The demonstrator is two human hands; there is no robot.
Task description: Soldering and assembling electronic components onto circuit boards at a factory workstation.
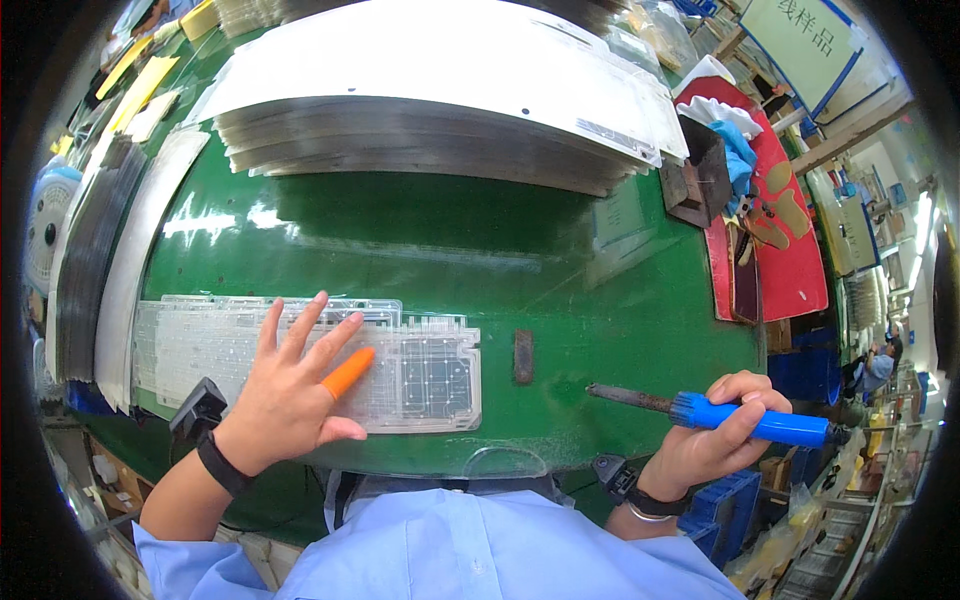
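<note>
My left hand (290, 390) lies spread on a clear plastic sheet (440, 375) printed with fine lines and dots, like a membrane circuit. An orange finger cot (349, 373) covers one of its fingers. My right hand (705, 450) is wrapped round the blue handle of a soldering iron (755, 418). The iron's dark metal tip points left, toward the sheet's right end but apart from it. Between the sheet and the iron lies a small dark bar (523, 357) on the green table.
A tall stack of white sheets (430, 70) stands along the table's far side. Another stack (140, 250) is at the left. To the right, a dark metal holder (695, 175) sits near a red mat (795, 260) with a blue cloth (737, 155). A fan (50, 235) stands far left.
</note>
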